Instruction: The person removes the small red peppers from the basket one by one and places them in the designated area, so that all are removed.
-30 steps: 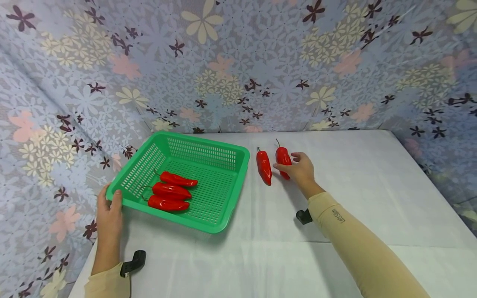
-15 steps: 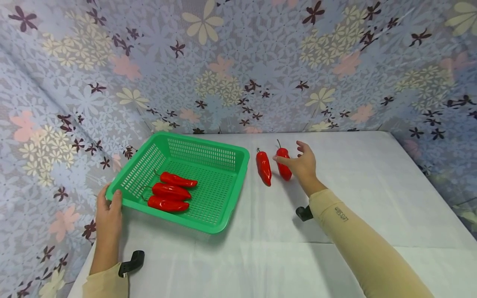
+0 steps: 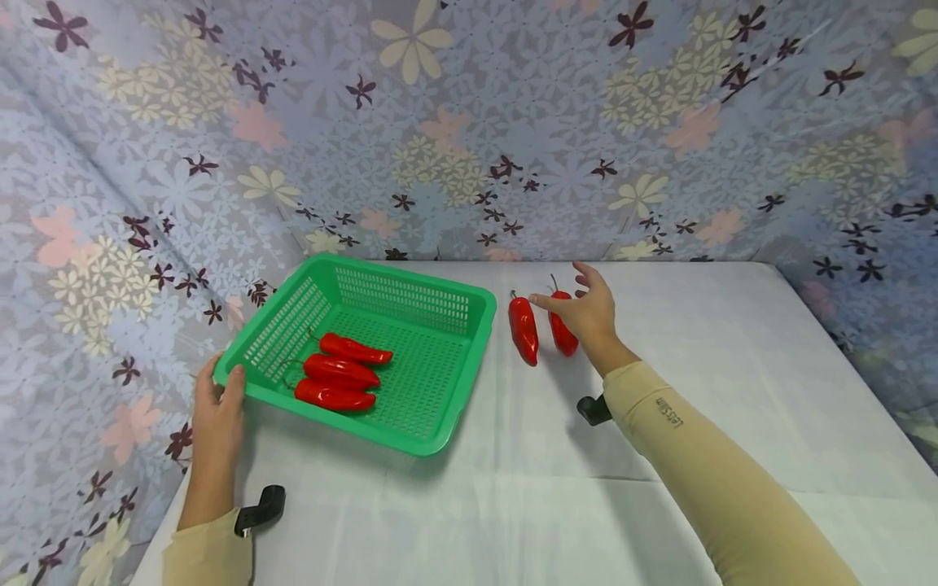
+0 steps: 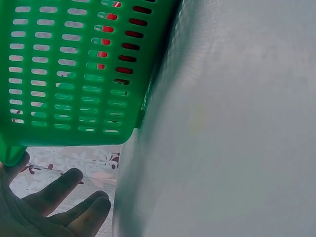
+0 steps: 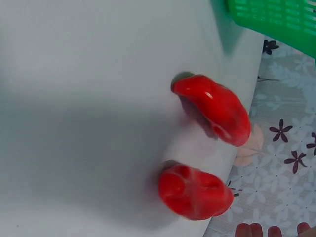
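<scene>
My left hand (image 3: 217,415) holds the green plastic basket (image 3: 330,420) at its left corner, thumb over the rim. In the left wrist view, several other fingers (image 4: 91,212) reach out below the basket's slotted wall (image 4: 69,138). Three red peppers (image 3: 340,371) lie side by side inside the basket. To its right, two more red peppers lie on the white surface: a left one (image 3: 523,330) and a right one (image 3: 563,332). My right hand (image 3: 592,313) hovers over the right pepper with thumb and fingers spread, holding nothing. Its fingertips (image 5: 274,231) edge into the right wrist view.
A white cloth (image 3: 513,521) covers the table. Flowered fabric (image 3: 469,130) hangs behind it and along both sides. Each wrist bears a small black camera, one on the left (image 3: 262,511) and one on the right (image 3: 593,409).
My right hand has lifted off the right pepper, spread its fingers and shifted slightly back and left. That pepper stays on the table. My left hand keeps its hold on the basket.
</scene>
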### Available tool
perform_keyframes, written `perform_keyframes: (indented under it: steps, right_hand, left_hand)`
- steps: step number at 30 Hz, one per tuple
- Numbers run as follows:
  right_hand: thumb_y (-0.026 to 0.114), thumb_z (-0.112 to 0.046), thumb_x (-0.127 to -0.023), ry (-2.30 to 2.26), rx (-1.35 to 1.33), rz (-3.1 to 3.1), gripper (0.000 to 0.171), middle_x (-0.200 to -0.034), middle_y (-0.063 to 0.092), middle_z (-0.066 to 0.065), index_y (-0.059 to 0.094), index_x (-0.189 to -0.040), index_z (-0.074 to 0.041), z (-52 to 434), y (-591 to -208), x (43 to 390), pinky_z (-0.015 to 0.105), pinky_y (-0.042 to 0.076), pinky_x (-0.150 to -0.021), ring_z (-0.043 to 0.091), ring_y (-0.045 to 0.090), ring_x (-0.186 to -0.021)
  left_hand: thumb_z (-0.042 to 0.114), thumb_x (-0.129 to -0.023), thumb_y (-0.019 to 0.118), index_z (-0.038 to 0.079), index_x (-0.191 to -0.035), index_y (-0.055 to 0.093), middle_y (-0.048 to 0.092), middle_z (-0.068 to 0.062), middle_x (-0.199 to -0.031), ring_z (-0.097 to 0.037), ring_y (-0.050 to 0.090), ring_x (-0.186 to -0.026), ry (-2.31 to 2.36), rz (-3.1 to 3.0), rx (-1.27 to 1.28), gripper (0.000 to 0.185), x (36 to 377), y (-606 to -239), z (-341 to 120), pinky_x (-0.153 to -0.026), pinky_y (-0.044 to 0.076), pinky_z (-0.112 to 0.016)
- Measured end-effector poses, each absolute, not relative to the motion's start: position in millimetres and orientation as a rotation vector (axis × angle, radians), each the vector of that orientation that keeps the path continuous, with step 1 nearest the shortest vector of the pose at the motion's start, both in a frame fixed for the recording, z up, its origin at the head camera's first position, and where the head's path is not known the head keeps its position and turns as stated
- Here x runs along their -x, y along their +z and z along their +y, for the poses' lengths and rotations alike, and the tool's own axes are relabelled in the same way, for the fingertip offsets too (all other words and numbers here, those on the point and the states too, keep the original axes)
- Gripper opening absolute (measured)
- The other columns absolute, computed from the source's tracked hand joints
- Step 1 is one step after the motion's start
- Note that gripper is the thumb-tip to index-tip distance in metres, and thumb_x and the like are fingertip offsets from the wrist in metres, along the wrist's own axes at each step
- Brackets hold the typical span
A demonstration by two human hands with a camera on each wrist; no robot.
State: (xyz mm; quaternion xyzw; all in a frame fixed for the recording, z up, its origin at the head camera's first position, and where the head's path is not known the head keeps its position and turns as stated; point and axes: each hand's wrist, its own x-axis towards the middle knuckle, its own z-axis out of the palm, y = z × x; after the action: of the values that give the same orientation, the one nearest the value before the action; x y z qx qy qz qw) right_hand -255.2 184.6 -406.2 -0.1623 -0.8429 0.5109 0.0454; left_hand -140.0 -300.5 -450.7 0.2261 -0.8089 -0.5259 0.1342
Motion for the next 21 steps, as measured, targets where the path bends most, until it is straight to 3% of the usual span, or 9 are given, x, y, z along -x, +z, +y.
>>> perform_keyframes:
  steps: [7,21]
  right_hand:
    - [0.086,-0.031,-0.082,1.622,0.405,-2.538,0.093,-0.154,0.04,0.014,0.035,-0.158,-0.021,177.3,-395.5,256.2,0.049,0.043,-0.104,0.034,0.042,-0.136]
    - [0.087,-0.034,-0.08,1.674,0.266,-2.576,0.088,-0.151,0.045,0.013,0.042,-0.154,-0.023,149.1,-383.7,262.0,0.046,0.045,-0.103,0.033,0.045,-0.134]
  left_hand:
    - [0.06,-0.101,0.043,0.027,-0.16,0.024,0.033,-0.018,-0.159,-0.037,0.034,-0.142,-1.525,-2.379,-0.628,0.07,146.6,-448.7,-303.6,-0.108,0.032,-0.059]
    - [0.06,-0.101,0.042,0.026,-0.161,0.022,0.035,-0.023,-0.156,-0.04,0.035,-0.141,-1.501,-2.394,-0.655,0.071,142.6,-448.3,-304.9,-0.108,0.032,-0.06]
